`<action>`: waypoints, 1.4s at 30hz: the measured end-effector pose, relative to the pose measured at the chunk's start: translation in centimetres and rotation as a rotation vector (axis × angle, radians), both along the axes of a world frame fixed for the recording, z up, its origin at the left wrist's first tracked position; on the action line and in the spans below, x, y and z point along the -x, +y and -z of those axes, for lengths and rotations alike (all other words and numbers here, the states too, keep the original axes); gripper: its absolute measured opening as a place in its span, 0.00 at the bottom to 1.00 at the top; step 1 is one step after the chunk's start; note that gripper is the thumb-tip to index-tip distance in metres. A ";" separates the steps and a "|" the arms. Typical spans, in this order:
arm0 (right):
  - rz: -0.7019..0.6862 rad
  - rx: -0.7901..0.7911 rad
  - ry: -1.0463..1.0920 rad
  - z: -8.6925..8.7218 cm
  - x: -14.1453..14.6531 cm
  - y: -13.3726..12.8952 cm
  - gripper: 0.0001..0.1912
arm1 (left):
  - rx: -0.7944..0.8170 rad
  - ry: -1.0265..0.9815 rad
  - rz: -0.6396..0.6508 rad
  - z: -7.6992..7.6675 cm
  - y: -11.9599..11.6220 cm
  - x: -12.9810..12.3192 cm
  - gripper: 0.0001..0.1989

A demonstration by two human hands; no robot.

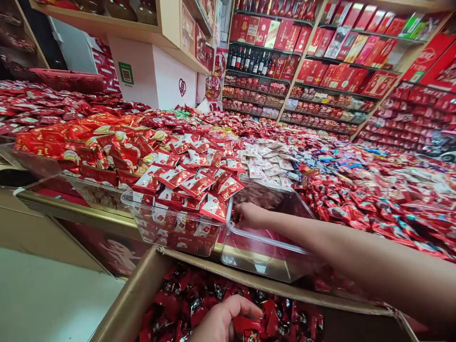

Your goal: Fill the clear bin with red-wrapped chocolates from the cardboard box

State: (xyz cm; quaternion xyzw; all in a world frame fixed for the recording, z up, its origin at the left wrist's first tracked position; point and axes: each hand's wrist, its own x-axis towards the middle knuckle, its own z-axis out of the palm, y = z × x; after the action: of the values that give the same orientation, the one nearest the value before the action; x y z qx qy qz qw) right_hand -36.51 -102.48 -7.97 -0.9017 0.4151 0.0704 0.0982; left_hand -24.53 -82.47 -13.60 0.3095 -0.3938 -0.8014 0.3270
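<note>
My left hand (pixel 223 319) reaches into an open cardboard box (pixel 137 289), its fingers curled round red wrapped candies (pixel 249 325). More red and black wrapped candies (pixel 192 299) fill the box around it. My right hand (pixel 251 216) is inside a clear plastic bin (pixel 258 266), close to its left wall. Its fingers are closed, with a bit of red and dark wrapper showing at the fingertips. Directly left of that bin, a clear bin (pixel 178 230) is heaped with red and white packets (pixel 192 178).
White packets (pixel 267 161) lie behind the bin, and red twisted candies (pixel 349 204) are piled to the right. Orange-red packets (pixel 42 140) sit at left, near a red basket (pixel 67 80). Shelves (pixel 270 52) with boxes and bottles stand at the back. A gold edge (pixel 81 209) runs along the counter.
</note>
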 end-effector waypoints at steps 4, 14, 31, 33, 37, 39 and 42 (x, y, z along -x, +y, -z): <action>-0.027 0.058 0.002 0.8 -0.2 -0.3 0.14 | -0.019 0.034 -0.037 -1.1 0.2 0.1 0.19; -0.020 0.316 -0.342 -9.4 2.0 6.7 0.08 | 0.056 0.045 -0.232 -4.8 -0.1 -0.8 0.19; 0.456 -0.238 -1.234 0.4 4.5 20.0 0.06 | 0.156 -0.154 -0.298 -4.8 0.0 -0.3 0.10; 0.574 -0.489 -1.331 0.2 4.7 20.0 0.10 | 0.153 -0.236 -0.318 -4.8 -0.1 -0.4 0.07; 0.546 -0.473 -1.360 0.4 4.7 20.1 0.09 | 0.152 -0.215 -0.342 -5.1 0.0 -0.3 0.08; 0.417 -0.208 -1.305 0.5 4.9 20.2 0.04 | 0.114 -0.085 -0.324 -5.4 0.1 -0.2 0.09; 0.142 0.212 -1.133 0.8 5.1 20.2 0.08 | 0.052 0.078 -0.297 -5.7 0.2 -0.2 0.11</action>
State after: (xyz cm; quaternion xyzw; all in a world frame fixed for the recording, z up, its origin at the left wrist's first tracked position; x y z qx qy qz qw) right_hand -41.62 -82.24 -8.74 -0.7737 0.3619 -0.4718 0.2188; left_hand -24.35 -82.24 -7.94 0.3244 -0.3516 -0.7451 0.4648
